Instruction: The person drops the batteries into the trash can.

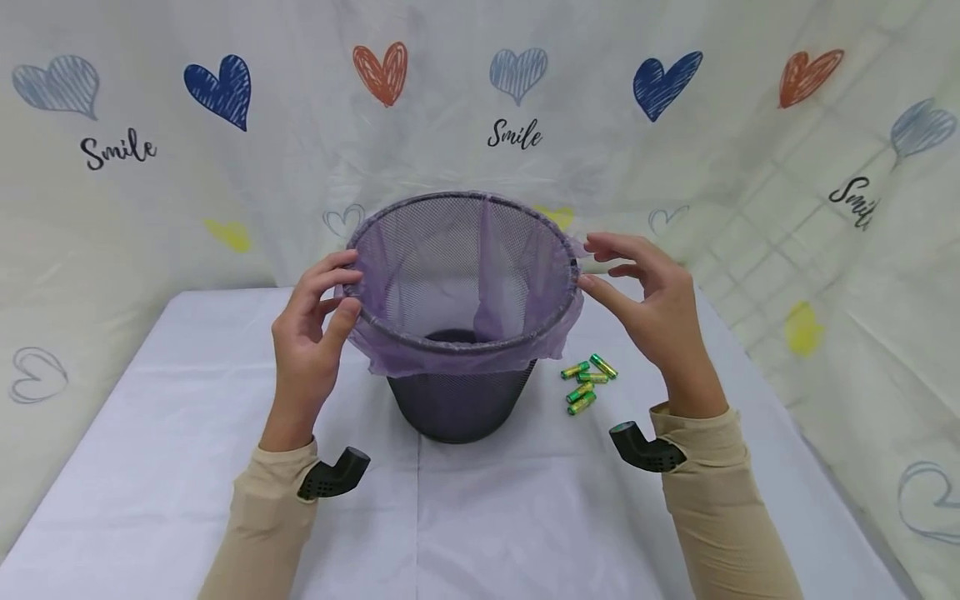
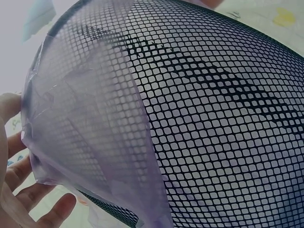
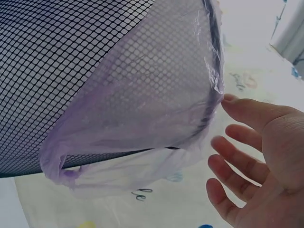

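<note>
Two bare hands flank one black mesh bin [image 1: 461,404] standing upright on a white-covered table [image 1: 360,542], its rim draped all round with one purple plastic bag [image 1: 450,360]. The left hand [image 1: 311,333], at the bin's left edge, is loosely open, fingers spread and lightly curved against the bagged rim without a closed grip. The right hand [image 1: 660,308], at the bin's right edge, is wide open, its thumb touching the bagged rim and its four fingers spread apart, nothing grasped. Five green-and-gold batteries [image 1: 592,378] lie grouped just right of the bin's base. Two black wrist devices [image 1: 645,450], one per tan sleeve [image 1: 720,500], sit nearer the viewer than the bin. Behind it, a pale curtain [image 1: 300,167] carries three "Smile" prints [image 1: 514,134].
</note>
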Action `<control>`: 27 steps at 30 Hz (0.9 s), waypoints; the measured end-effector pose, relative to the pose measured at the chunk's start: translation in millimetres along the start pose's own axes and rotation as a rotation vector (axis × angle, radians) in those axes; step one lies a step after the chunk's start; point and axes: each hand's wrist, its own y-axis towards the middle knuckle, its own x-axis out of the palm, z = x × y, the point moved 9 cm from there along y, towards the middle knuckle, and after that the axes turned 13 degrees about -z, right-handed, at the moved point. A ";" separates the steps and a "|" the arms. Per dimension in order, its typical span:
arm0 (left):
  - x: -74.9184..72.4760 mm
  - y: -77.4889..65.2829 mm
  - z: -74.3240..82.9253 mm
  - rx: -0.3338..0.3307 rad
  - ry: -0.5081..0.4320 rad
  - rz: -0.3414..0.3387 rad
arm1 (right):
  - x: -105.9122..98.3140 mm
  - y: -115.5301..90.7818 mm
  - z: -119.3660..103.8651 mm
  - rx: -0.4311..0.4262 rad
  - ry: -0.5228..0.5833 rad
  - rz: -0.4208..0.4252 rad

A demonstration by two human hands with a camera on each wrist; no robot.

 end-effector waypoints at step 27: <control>0.2 -0.6 -2.3 -0.010 0.012 -0.001 | -3.3 -21.7 34.2 0.100 -0.037 -0.024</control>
